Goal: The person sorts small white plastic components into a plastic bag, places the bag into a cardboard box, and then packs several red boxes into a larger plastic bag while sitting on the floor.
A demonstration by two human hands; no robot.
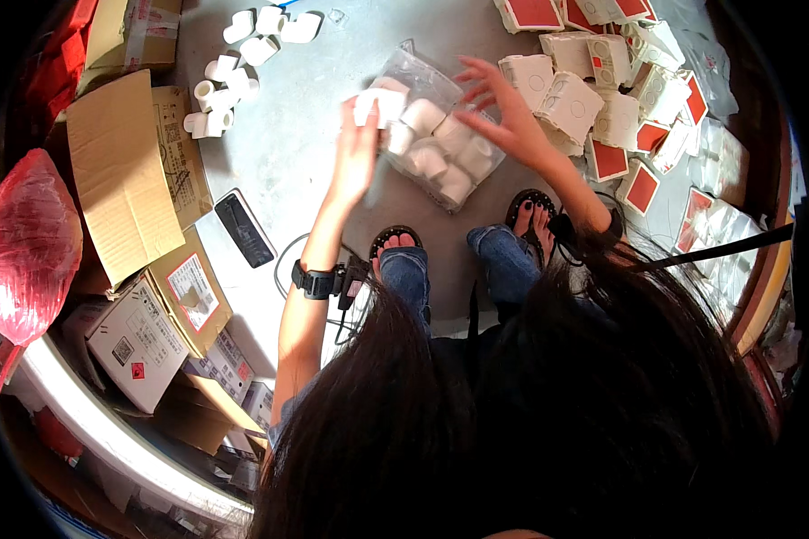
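Note:
A clear plastic bag (414,71) lies on the floor before my feet, filled with several white plastic pipe elbows (426,160). At its left side, my left hand (357,151) has its fingers on a white pipe fitting (385,102), brightly lit and partly hidden by the fingers. Whether this fitting is inside the bag's mouth or above it, I cannot tell. My right hand (502,118) is over the bag's right edge, fingers spread, with nothing in it.
Loose white pipe elbows (224,100) lie on the floor at upper left. White electrical junction boxes (570,104), some with red faces, are piled at right. A smartphone (245,228) lies beside cardboard boxes (125,182) at left. A cable (283,259) runs near my left wrist.

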